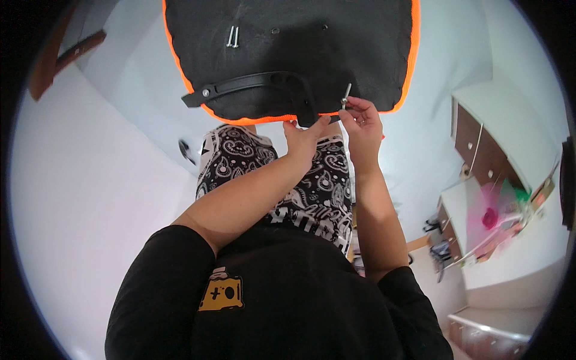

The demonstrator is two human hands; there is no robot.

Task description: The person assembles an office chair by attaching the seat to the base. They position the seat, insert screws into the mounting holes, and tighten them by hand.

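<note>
A black padded seat panel (288,48) with an orange edge lies in front of me, underside up. A black curved plastic arm bracket (252,84) rests across it, fixed by a bolt at its left end. My left hand (305,137) presses on the bracket's right end at the panel's near edge. My right hand (363,120) pinches a silver bolt (346,95) that stands upright at the bracket's right end. Two loose silver bolts (232,37) lie side by side on the panel farther back.
My patterned black-and-white shorts (264,174) show below the panel. A white floor or surface (90,198) spreads to the left. A white and brown drawer unit (486,144) and a desk with pink and green items (498,216) stand to the right.
</note>
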